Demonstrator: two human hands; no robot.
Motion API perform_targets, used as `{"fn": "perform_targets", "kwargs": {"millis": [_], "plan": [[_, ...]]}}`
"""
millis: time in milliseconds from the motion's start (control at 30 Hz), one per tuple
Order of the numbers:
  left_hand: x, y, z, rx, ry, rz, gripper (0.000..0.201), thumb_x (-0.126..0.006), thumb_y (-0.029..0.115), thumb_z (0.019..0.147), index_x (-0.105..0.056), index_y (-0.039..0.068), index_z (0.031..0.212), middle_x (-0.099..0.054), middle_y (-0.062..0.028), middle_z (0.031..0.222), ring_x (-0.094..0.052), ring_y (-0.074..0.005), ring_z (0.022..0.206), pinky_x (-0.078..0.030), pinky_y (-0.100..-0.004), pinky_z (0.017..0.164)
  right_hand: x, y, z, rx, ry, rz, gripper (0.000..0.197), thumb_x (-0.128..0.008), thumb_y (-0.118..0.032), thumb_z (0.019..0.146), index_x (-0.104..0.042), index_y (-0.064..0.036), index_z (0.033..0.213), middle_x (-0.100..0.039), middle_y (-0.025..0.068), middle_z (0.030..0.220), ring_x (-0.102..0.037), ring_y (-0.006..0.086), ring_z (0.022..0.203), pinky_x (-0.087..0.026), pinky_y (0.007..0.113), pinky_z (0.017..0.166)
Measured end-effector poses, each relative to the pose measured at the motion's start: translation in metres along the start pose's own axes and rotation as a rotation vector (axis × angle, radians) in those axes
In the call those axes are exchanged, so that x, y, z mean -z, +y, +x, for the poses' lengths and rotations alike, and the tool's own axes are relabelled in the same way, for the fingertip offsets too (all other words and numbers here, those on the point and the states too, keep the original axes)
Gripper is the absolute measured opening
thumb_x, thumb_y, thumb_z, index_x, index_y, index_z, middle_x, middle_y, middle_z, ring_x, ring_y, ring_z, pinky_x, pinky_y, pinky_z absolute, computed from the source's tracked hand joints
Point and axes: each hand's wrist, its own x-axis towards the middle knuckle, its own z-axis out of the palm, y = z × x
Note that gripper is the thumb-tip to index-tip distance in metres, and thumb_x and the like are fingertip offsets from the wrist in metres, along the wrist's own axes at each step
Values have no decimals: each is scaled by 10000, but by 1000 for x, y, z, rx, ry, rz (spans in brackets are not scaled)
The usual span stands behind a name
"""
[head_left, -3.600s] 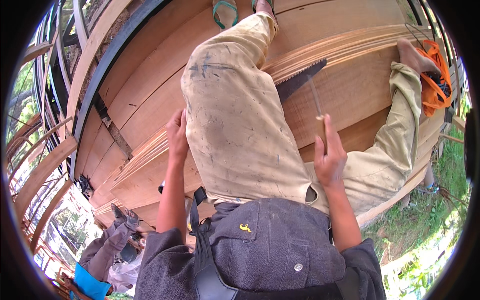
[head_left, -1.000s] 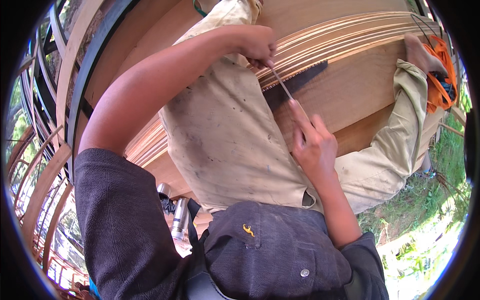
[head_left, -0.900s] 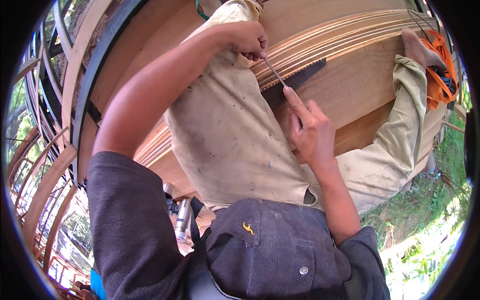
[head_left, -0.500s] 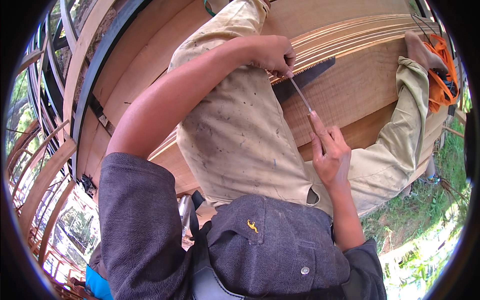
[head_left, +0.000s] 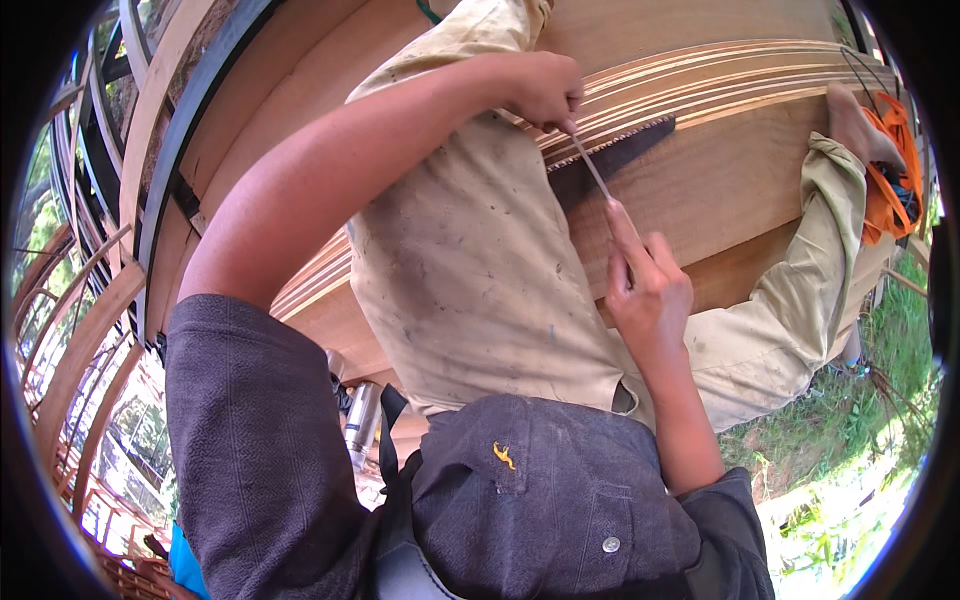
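My right hand is closed around the handle end of a slender metal file, its index finger stretched along it. At the far end, my left hand pinches the file's tip. The file slants across the toothed upper edge of a dark saw blade, close to my raised left leg. The blade's pointed end lies toward the right; the leg hides its other end, and no saw handle shows.
I sit on wooden planks with striped strip edges. An orange bag or cloth lies by my bare right foot. A metal flask stands near my left elbow. Curved timber ribs rise at left; grass lies at right.
Both hands and the file have slid a little away from me and leftward across the saw's teeth. My left elbow has swung outward, and more of the flask shows.
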Motion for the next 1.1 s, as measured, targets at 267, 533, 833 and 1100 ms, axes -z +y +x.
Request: {"fn": "perform_targets", "kwargs": {"millis": [267,533,833,1100], "plan": [[33,-9,-15,-41,92,-216,158,-744,181,976,-724,29,939,-727,-22,808,-675,-107,780,-542,-297,718,-4,4,29,45,160,264,535,-739,-114,961,-676,-292,1462,-582,87,816,-605,271,620,-522,432,609],[0,23,-16,-54,-55,-205,220,-773,219,977,-716,20,904,-742,-25,809,-668,-106,733,-544,-285,695,6,20,-27,30,102,146,588,-755,-103,947,-653,-298,1492,-568,54,795,-573,227,600,-503,404,566],[-18,18,-8,-55,-41,-125,185,-782,182,955,-737,4,937,-746,-59,802,-697,-142,746,-557,-311,690,5,17,-34,-9,28,102,612,-764,-102,934,-646,-307,1498,-558,57,811,-577,248,601,-515,418,573],[17,-13,0,67,-35,-64,170,-770,172,961,-736,10,927,-748,-58,817,-700,-135,753,-564,-307,675,-10,-5,13,22,27,45,564,-730,-128,953,-650,-282,1490,-566,101,832,-609,309,632,-530,446,612]]}}
